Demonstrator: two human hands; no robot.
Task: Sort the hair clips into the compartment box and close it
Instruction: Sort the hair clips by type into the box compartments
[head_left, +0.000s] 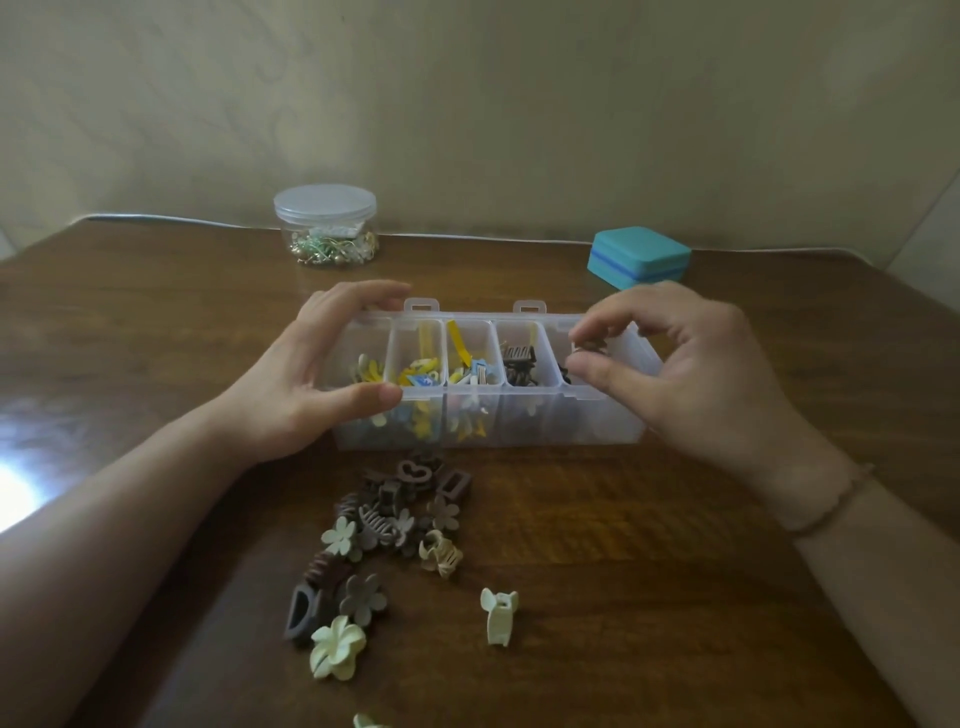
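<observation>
Two hands at an open clear plastic compartment box (488, 410) on a brown wooden surface (649, 597).

The left hand (317, 374) curls round the box's left end, thumb on the near wall and fingers over the far rim. The right hand (691, 374) hangs over the rightmost compartment, its thumb and forefinger pinching a small dark hair clip (587, 354) (too blurred to tell its shape). Between the hands, the compartments hold yellow, blue and white clips, with dark brown ones nearer the right hand. Nearer the person than both hands lies a loose heap of brown, grey and cream flower and claw hair clips (384, 530), one cream claw clip (498, 616) apart. Beyond the left hand stands a round clear lidded jar (325, 224); beyond the right hand, a closed teal square case (640, 255).
</observation>
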